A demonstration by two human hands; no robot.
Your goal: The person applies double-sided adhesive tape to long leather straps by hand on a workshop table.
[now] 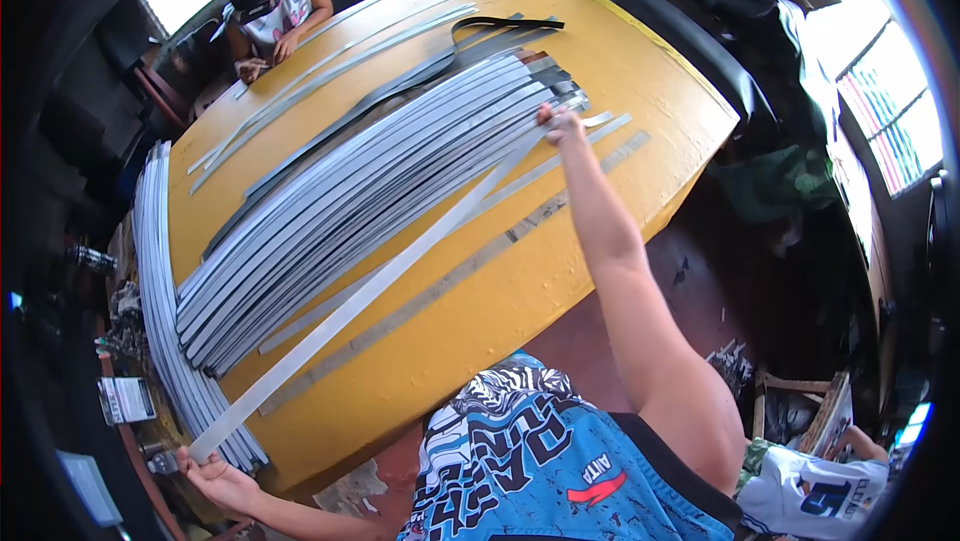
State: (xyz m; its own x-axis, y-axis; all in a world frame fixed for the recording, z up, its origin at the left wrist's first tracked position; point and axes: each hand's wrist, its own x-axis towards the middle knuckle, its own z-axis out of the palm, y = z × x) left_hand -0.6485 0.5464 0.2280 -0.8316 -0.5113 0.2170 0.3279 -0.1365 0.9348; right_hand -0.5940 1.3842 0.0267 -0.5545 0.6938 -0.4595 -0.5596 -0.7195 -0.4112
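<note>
A long pale strip [350, 308] stretches diagonally over the yellow table [420, 391]. Its lower left end is pinched in my left hand [222, 482], past the table's left corner. At the upper right, my right hand [563, 125] is closed on the strip's other end, beside the right end of a large stack of grey and white strips [350, 181]. Beneath the held strip lie another pale strip and a long grey strip [425, 298] with dark marks.
A bundle of white strips [160, 271] hangs along the table's left edge. Black strips [400, 76] and thin pale strips lie beyond the stack. A person [275, 6] leans at the far left edge; another person [815, 489] is at the lower right, near a wooden frame [825, 413].
</note>
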